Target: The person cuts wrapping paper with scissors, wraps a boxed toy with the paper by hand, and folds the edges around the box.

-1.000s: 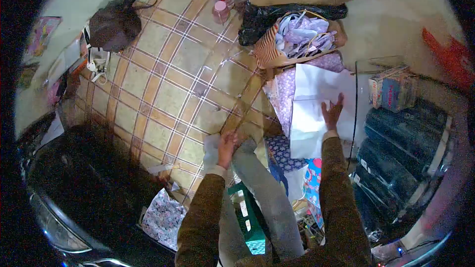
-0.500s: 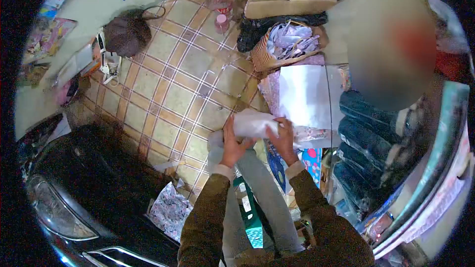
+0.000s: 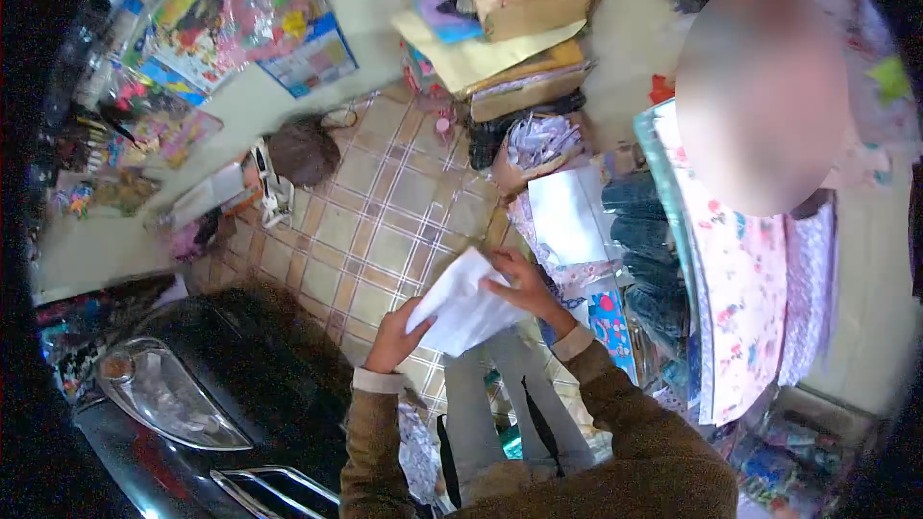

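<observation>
A white sheet of paper (image 3: pixel 468 306), creased and slightly bent, hangs between my two hands above my lap. My left hand (image 3: pixel 396 334) grips its left edge with the thumb on top. At the upper right edge, my right hand (image 3: pixel 522 284) pinches it between thumb and fingers. More white paper (image 3: pixel 569 216) lies to the right on patterned sheets. Behind that stands a striped paper bag (image 3: pixel 511 171) filled with crumpled scraps.
A black vehicle with a headlight (image 3: pixel 178 394) is at the lower left. Dark wrapped bundles (image 3: pixel 642 240) and floral rolls (image 3: pixel 735 298) stand at right, near a person (image 3: pixel 760 96). A brown bag (image 3: pixel 303 151) rests on the tiled floor (image 3: pixel 380 202).
The view has swung toward the right. Both hands have raised the white paper and spread it out; it was folded or bunched half a second ago. Earlier, my right hand lay on the stack.
</observation>
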